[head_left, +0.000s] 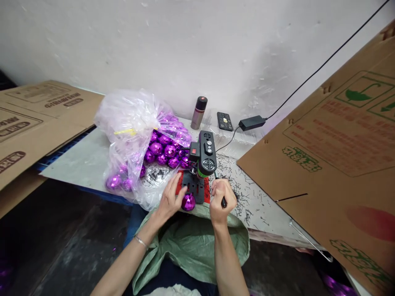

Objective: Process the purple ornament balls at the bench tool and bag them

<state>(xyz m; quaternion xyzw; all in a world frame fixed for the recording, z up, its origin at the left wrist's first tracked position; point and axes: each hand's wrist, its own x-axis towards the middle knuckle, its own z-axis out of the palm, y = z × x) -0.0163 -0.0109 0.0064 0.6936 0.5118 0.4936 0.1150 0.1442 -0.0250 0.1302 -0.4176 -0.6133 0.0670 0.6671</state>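
My right hand [222,199] is closed around the black lever handle [224,202] of a small black machine [207,153] standing on the table. Beside the machine's base, my left hand [171,195] has its fingers apart, with the thumb near a shiny purple faceted ball [188,202]. That ball lies at the front edge of the slotted dark base plate [194,187], which rests over a red surface. Many more purple balls [170,151] spill from a clear plastic bag [129,119] left of the machine.
Behind the machine are a bottle [199,112], a phone [225,121] and a power adapter [252,122] with its cable. Small black bits litter the table [262,205]. Cardboard boxes stand left [46,115] and right [333,164]. A green sack [185,246] hangs below the front edge.
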